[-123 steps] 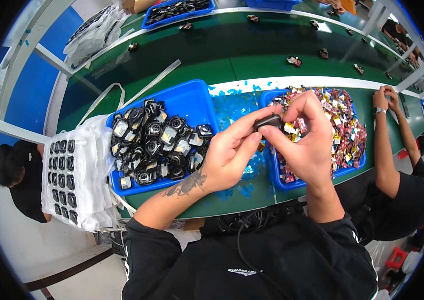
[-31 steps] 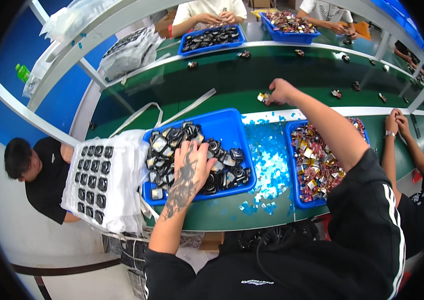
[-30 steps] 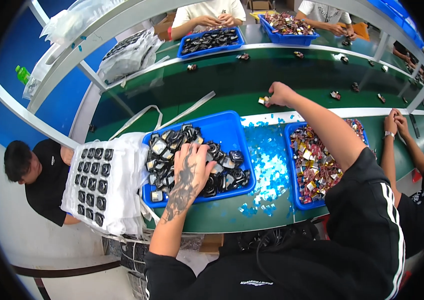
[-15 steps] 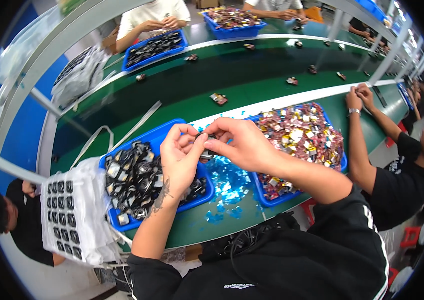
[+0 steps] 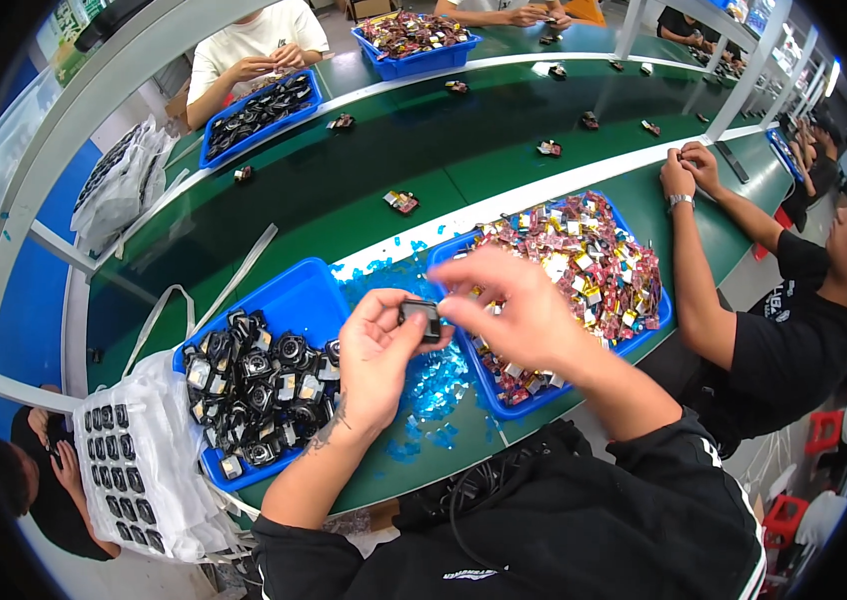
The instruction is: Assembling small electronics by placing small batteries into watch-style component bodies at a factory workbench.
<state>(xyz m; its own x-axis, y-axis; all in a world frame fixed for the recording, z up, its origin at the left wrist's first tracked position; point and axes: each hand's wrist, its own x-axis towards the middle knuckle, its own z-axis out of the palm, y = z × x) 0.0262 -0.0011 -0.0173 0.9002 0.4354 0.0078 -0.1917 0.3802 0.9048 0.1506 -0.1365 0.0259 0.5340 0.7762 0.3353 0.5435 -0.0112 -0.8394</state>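
Observation:
Between the thumb and fingers of my left hand (image 5: 376, 345) is a small black square plastic housing (image 5: 422, 318) with a flat dark face. My left hand is closed on it, above the gap between two blue bins. My right hand (image 5: 519, 305) is just right of the housing, thumb and fingers apart and somewhat blurred, with nothing visible in it. Below my left hand, the left blue bin (image 5: 306, 285) contains many similar black housings (image 5: 259, 385). Under my right hand, the right blue bin (image 5: 666, 312) is heaped with small reddish, yellow and silver electronic parts (image 5: 594, 260).
Scraps of blue film (image 5: 434, 385) litter the green bench between the bins. A green belt (image 5: 344, 190) carrying scattered parts (image 5: 402, 201) runs beyond a white edge. White trays of black pieces (image 5: 124, 465) are stacked at left. A co-worker (image 5: 794, 310) sits at right; others work opposite.
My right hand has come away from the housing, fingers spreading. My left hand keeps hold, and the housing's flat dark face now shows. The whole view has shifted slightly.

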